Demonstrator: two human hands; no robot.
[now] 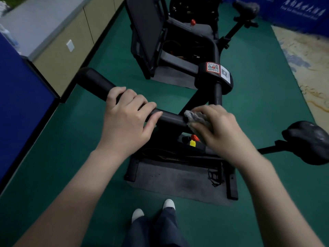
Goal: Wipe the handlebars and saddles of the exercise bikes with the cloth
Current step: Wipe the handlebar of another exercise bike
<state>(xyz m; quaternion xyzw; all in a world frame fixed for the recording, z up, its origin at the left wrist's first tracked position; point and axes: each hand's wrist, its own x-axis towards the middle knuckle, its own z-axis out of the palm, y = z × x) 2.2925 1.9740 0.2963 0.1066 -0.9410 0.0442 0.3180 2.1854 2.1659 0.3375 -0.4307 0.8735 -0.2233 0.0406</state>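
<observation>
Right hand (219, 129): curled fingers clamp the crumpled grey cloth (197, 118) against the handlebar (170, 119).
Left hand (128, 118): wrapped round the same smooth black tube, beside the cloth.
Saddle (308, 139): black, rounded, off right.
Floor (80, 166): green; worn grey mat (174, 180) under the bike.

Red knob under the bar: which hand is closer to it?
Right. The right hand holding the cloth sits right beside the red knob; the left hand grips the handlebar farther off.
</observation>
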